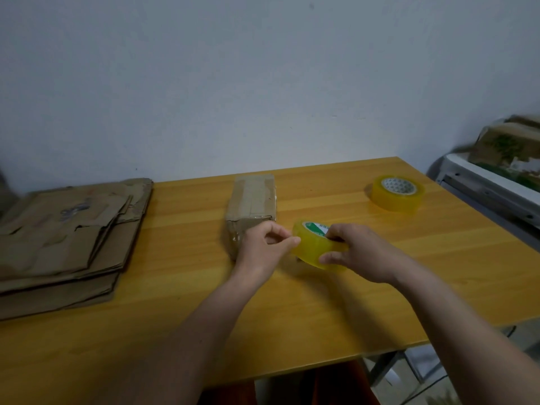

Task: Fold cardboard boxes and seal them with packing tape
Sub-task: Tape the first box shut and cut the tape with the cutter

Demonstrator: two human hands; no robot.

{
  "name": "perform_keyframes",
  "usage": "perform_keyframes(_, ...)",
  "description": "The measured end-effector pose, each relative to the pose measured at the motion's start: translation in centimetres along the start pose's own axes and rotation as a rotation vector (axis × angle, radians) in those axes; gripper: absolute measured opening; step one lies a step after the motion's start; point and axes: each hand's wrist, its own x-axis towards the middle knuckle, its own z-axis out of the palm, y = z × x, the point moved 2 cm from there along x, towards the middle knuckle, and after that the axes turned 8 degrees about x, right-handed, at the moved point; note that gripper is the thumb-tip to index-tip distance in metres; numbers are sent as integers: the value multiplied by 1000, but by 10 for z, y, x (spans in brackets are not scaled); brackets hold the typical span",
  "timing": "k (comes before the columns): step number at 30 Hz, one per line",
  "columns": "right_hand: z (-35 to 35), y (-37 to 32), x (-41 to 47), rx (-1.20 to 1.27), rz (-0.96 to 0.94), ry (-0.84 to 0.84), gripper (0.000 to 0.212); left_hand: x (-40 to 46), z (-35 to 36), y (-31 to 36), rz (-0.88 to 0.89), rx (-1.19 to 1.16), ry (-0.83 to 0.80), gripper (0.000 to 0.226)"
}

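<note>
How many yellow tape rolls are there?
2. One tape roll is held in the right hand, next to the taped box, with the left hand pinching at its edge. The other roll lies flat at the table's far right.

Small packing station in a plain room; bare white wall [233, 83]; wooden worktop [204, 331]; flattened cartons [64, 238] stacked at its left edge; spare tape roll [398, 193] near far right corner.

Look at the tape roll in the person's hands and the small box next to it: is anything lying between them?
Nothing visible does. The tape roll, gripped by the right hand, sits just right of the box; only the left hand, at the roll's edge, lies between.
</note>
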Motion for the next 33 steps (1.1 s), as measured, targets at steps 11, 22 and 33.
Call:
perform_keyframes(11,8,-26,1,-20,-60,40,41,-1,-21,-6,-158,-305,-63,4)
perform_keyframes(22,21,-15,6,262,-404,625,69,6,-33,-8,-283,-573,108,11)
perform_keyframes(33,29,-3,29,655,-90,550,46,-3,-61,-13,-265,-393,279,9)
